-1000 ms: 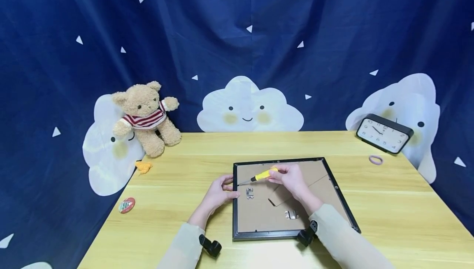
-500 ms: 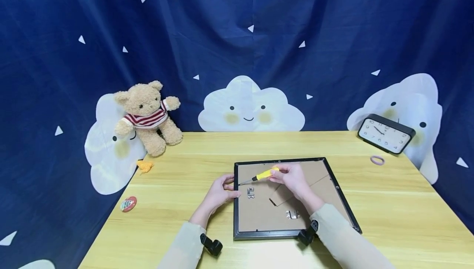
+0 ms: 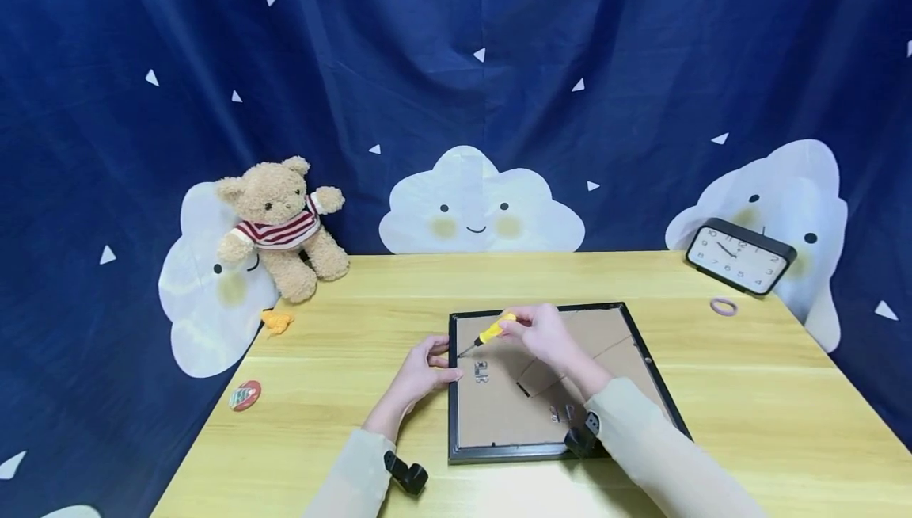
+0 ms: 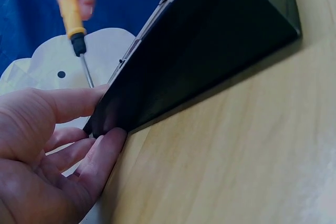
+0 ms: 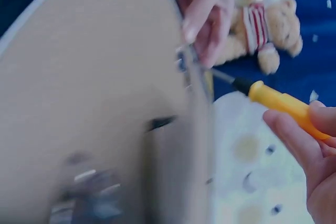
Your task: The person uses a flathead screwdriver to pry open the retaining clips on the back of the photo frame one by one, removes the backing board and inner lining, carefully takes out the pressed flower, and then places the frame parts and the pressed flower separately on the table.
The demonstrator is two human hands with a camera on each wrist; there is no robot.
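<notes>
A black picture frame (image 3: 527, 451) lies face down on the table, its brown backing board (image 3: 499, 419) showing. My left hand (image 3: 420, 371) grips its left edge, thumb on top and fingertips against the side; the left wrist view shows the thumb and fingers (image 4: 107, 148) at the black edge. In my right hand (image 3: 545, 336) I hold a screwdriver (image 3: 492, 331) with a yellow handle and black collar. Its metal shaft slants down left, the tip at the frame's inner left edge, just beyond my left thumb. Two metal hangers (image 3: 481, 372) sit on the board, one partly blurred in the right wrist view.
A teddy bear (image 3: 281, 225) in a striped shirt sits at the back left, with an orange item (image 3: 276, 321) and a round badge (image 3: 245, 396) before it. A black clock (image 3: 741, 257) and a purple ring (image 3: 723, 306) are at the back right. A blue curtain hangs behind.
My right hand has shifted left and slightly up, and the screwdriver stands steeper, its tip still at the same spot. The left hand and the frame have stayed put.
</notes>
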